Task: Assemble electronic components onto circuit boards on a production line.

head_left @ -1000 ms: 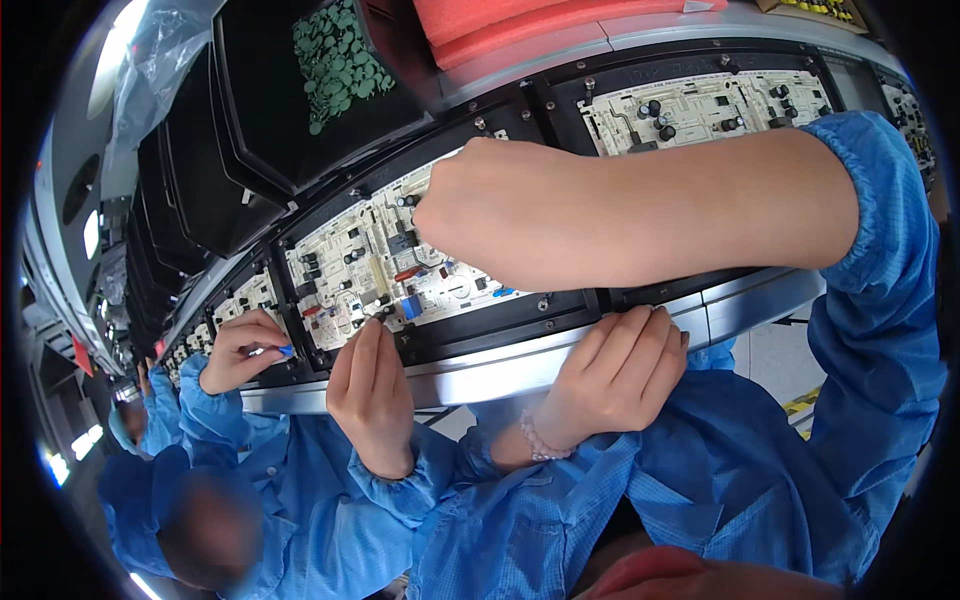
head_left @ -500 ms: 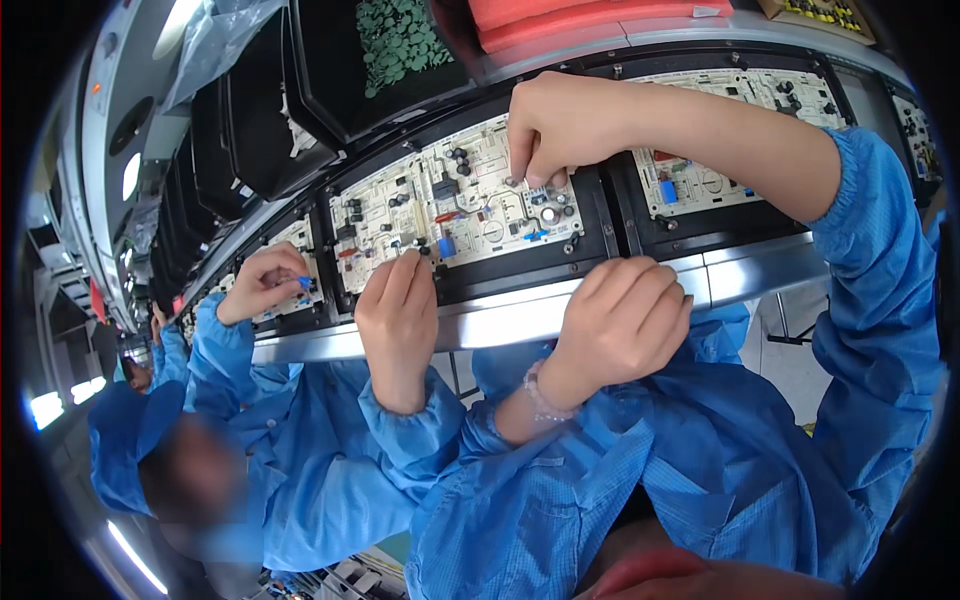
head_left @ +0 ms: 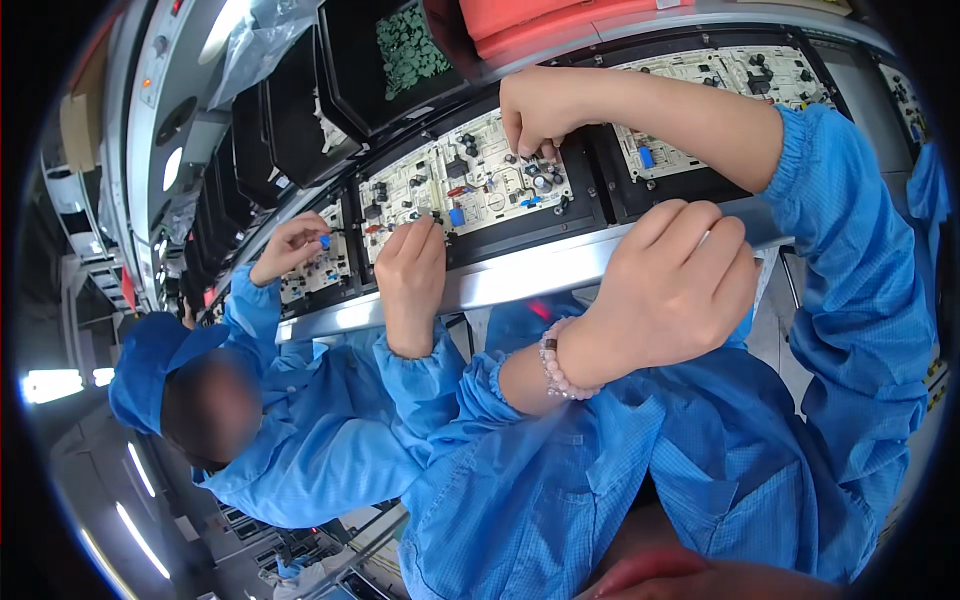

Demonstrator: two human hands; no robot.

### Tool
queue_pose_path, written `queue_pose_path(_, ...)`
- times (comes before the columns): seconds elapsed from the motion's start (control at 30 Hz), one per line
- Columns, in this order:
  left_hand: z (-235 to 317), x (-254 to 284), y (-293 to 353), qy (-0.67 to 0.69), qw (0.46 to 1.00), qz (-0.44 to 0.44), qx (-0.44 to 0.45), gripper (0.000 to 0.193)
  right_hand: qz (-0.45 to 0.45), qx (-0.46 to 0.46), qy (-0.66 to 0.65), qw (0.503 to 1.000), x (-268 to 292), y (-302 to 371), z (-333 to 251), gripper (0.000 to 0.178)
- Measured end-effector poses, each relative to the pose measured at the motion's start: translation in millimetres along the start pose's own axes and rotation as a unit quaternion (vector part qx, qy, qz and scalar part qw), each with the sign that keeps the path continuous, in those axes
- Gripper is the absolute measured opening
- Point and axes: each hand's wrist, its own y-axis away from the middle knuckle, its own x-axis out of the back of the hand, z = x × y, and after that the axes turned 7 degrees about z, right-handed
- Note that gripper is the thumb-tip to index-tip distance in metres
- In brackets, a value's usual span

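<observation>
My right hand reaches over a pale circuit board, fingers bent down and closed at its upper right part. Small black and silver components surround those fingertips; whatever they grip is hidden. My left hand, a beaded bracelet on its wrist, is raised in front of the metal rail with its fingers curled shut. Its back faces up, so I cannot make out what it holds, if anything. The board carries black capacitors, a blue block component and a red part, and sits in a black frame.
At left a co-worker's hand touches the same board's edge; their other hand pinches a blue part over another board. A second board lies right. Behind stand black bins, one with green discs, and red foam. A metal rail runs in front.
My left hand has risen closer to the view and slightly right, its fingers still curled. My right hand stays at the same part of the board. The whole view has shifted a little.
</observation>
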Motion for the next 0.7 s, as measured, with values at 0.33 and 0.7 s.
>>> queue_pose_path(0.33,39,-14,-76,-0.002,0.918,-0.354,-0.180,0.010,0.032,0.069,0.156,0.985,4,27,-28,0.016)
queue_pose_path(0.7,-205,75,-137,-0.337,0.847,-0.398,0.107,0.028,0.421,-0.007,0.217,0.881,210,117,66,0.022)
